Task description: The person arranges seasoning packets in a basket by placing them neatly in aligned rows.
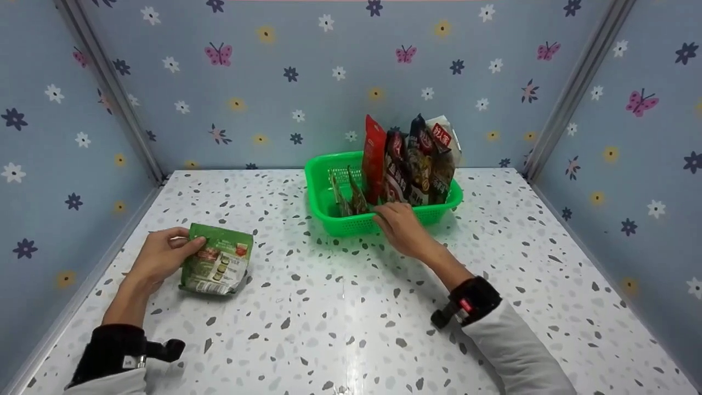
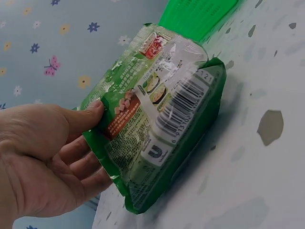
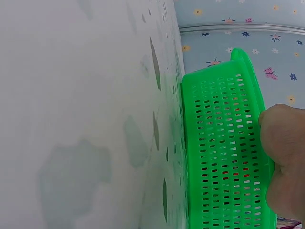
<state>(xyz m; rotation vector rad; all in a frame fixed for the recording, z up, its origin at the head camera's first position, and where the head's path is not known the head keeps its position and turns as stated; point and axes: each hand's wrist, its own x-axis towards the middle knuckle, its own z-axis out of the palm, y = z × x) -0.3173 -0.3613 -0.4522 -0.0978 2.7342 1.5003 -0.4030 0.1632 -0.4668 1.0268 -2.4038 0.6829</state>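
On the left, a green seasoning packet (image 1: 222,260) stands close over the table, its printed back with a barcode turned up. My left hand (image 1: 162,255) pinches its upper left edge, the thumb (image 2: 90,114) across the face and the fingers behind. A green plastic basket (image 1: 351,225) with perforated sides sits near the back wall. My right hand (image 1: 403,227) grips the basket's front rim; its fingertips are partly hidden there. In the right wrist view, the same hand (image 3: 286,162) overlaps the rim from outside.
Inside the basket, a red packet (image 1: 374,159) and several dark food packets (image 1: 421,159) stand upright at the right. Smaller packets (image 1: 356,192) lean at the left. Patterned walls (image 1: 340,99) enclose the speckled white table (image 1: 329,318) at the back and both sides.
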